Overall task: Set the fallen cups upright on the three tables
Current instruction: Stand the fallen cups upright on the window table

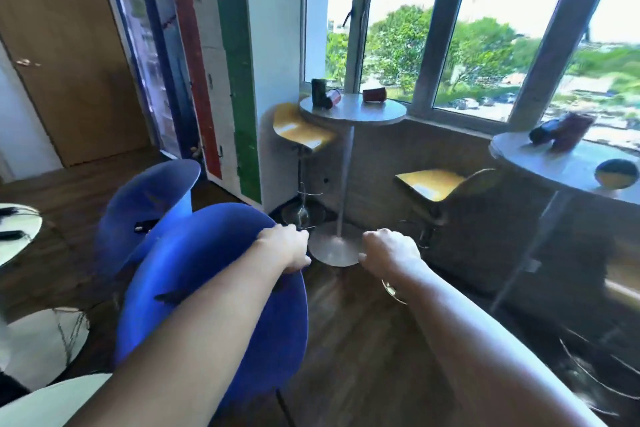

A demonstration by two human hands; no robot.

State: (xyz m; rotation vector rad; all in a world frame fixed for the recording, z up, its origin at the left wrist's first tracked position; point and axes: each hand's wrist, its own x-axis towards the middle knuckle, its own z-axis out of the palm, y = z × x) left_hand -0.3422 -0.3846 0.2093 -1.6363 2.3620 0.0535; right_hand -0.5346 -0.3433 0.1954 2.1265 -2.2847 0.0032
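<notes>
Both hands are out in front, well short of any cup. Left hand [289,246] is curled over the top rim of the near blue chair [214,305]; it looks like a grip on the chair back, though the fingers are hidden behind the rim. Right hand [391,248] is a loose fist in open air and holds nothing I can see.

Far round worktop [388,113] by the window carries three cups:
- dark cup [319,91] near the left edge, standing upright
- red cup [334,97] just beside it, on its side
- second red cup [374,95] toward the back edge, looks tipped over, blur makes it uncertain

Right worktop [568,166] also carries three:
- dark cup [543,132] near the back edge, lying down
- reddish cup [571,132] touching or just beside it, orientation unclear
- blue-and-yellow cup [616,173] at the front edge, on its side with the mouth toward the camera

A third round worktop [24,222] shows at the left frame edge; only small dark items visible, no cup I can identify.

Judgement: task is barely started or at zero here. At least three cups are down, and no hand is on one.
</notes>
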